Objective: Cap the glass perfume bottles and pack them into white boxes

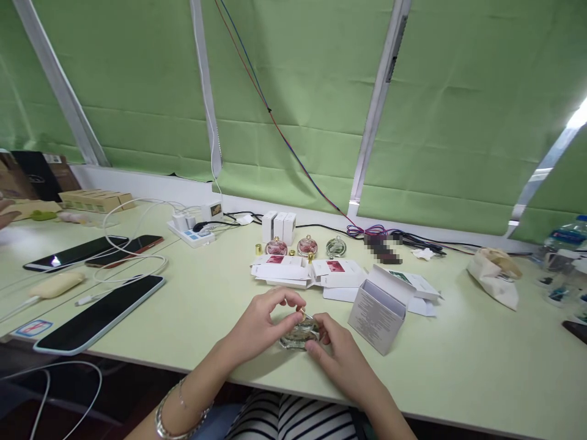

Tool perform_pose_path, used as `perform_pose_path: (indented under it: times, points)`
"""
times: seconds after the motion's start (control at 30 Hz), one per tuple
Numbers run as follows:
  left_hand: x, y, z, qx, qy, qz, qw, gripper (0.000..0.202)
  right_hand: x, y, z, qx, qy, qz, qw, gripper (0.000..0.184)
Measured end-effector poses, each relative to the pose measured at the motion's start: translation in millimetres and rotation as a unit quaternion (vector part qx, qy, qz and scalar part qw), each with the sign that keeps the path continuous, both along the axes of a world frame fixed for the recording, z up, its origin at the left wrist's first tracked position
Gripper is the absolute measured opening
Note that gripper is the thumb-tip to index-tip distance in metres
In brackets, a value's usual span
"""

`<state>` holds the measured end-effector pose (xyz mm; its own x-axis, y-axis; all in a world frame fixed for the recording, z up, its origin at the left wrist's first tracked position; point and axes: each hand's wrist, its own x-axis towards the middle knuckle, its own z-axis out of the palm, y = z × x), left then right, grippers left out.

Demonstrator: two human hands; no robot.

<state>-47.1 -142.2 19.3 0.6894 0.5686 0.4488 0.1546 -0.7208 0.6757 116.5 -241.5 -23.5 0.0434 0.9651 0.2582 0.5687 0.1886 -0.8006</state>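
Observation:
A round clear-glass perfume bottle (298,337) with a greenish tint stands on the table close to the front edge. My left hand (268,321) pinches the small gold top of its neck between thumb and fingers. On the other side, my right hand (338,349) is closed round the glass, thumb in front. Just right of it an open white box (376,318) stands with its flap raised. Beyond my hands lie opened white-and-red cartons (280,273). Behind them are two pink bottles (307,245) and a green one (336,247), with small gold caps (258,249) near them.
Small white boxes (279,228) stand at the back, near a power strip (190,234). Phones (103,318) and white cables lie on the left. Tangled wires (373,231) run along the wall. A cloth bag (493,278) and plastic bottles (568,235) are right. Someone's hand (7,214) shows far left.

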Motion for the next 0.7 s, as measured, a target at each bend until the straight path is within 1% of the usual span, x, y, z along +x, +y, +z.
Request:
perform_pose_path:
  times: [0.1,0.2,0.57,0.7]
  points:
    - [-3.5,1.6,11.0,0.036,0.046,-0.016,0.998,0.009,1.1,0.1,-1.1,0.006,0.004,0.005,1.000,0.018]
    - [-4.5,2.5,14.2,0.056,0.065,-0.024,0.996,0.011,1.9,0.5,-1.4,0.010,0.004,0.004,1.000,0.018]
    - [-1.0,2.5,10.8,0.059,0.055,-0.039,0.996,0.015,1.2,0.5,1.6,0.003,0.005,0.002,1.000,0.019]
    - [-2.1,2.4,5.8,0.066,0.054,-0.037,0.996,0.016,1.9,0.3,1.7,0.005,0.007,0.005,1.000,0.019]
